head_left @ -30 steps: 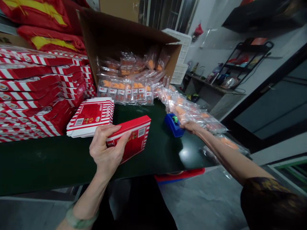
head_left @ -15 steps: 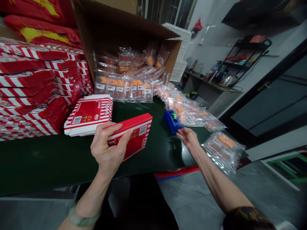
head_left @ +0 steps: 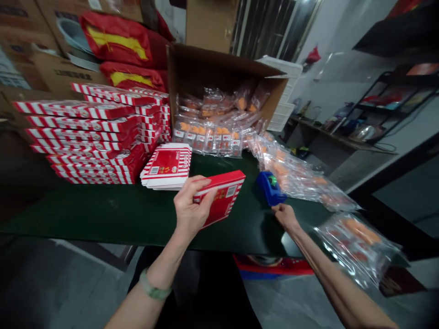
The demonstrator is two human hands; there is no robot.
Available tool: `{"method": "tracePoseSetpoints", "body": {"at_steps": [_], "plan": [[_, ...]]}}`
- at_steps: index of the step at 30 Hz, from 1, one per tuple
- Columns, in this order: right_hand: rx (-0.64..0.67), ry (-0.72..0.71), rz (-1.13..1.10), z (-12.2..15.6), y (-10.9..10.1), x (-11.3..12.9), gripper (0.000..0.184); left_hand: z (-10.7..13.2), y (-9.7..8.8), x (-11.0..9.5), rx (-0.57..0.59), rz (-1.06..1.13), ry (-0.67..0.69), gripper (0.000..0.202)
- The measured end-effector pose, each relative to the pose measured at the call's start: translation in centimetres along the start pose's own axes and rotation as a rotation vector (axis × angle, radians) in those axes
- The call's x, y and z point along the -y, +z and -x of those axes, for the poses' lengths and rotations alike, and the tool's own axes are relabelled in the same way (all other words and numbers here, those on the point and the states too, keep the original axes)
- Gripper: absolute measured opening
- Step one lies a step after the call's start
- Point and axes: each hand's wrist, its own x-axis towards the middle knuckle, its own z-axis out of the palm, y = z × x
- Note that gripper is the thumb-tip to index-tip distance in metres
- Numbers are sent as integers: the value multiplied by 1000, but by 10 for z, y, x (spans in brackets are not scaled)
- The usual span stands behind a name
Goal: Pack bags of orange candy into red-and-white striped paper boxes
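My left hand point(head_left: 191, 209) is closed on a red carton with white stripes point(head_left: 224, 197), held tilted just above the dark green table point(head_left: 103, 212). My right hand point(head_left: 286, 216) lies low on the table, holding nothing. Its loosely extended fingertips are at the near end of a blue tape dispenser point(head_left: 270, 187). A clear packet of orange snacks point(head_left: 356, 244) lies at the table's right edge, apart from that hand. A stack of flat striped cartons point(head_left: 167, 166) sits behind the held carton.
Tall piles of folded striped cartons point(head_left: 89, 137) fill the left. An open cardboard box point(head_left: 222, 75) on its side spills snack packets point(head_left: 209, 137), and a row of them point(head_left: 295, 176) runs right along the table. Shelves point(head_left: 377, 114) stand far right.
My right hand drew back from the row of packets to the near end of the tape dispenser. One packet now lies at the table's right edge. My view swung left.
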Motion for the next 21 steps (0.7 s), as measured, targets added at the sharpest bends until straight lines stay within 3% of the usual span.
{"method": "tracePoseSetpoints", "body": {"at_steps": [4, 5, 7, 9, 14, 21], "plan": [[192, -189, -300, 74, 4, 57, 33, 5, 1, -7, -21, -1, 30, 17], [312, -269, -557, 90, 5, 74, 34, 7, 1, -10, -23, 3, 35, 17], [488, -339, -851, 113, 9, 103, 33, 12, 2, -16, -20, 17, 43, 16], [588, -322, -970, 122, 16, 120, 33, 16, 3, -23, -15, 36, 53, 15], [580, -190, -991, 116, 32, 119, 34, 21, 5, -32, -14, 67, 92, 16], [496, -68, -1089, 126, 32, 115, 39, 28, 8, -32, -28, 76, 125, 19]]}}
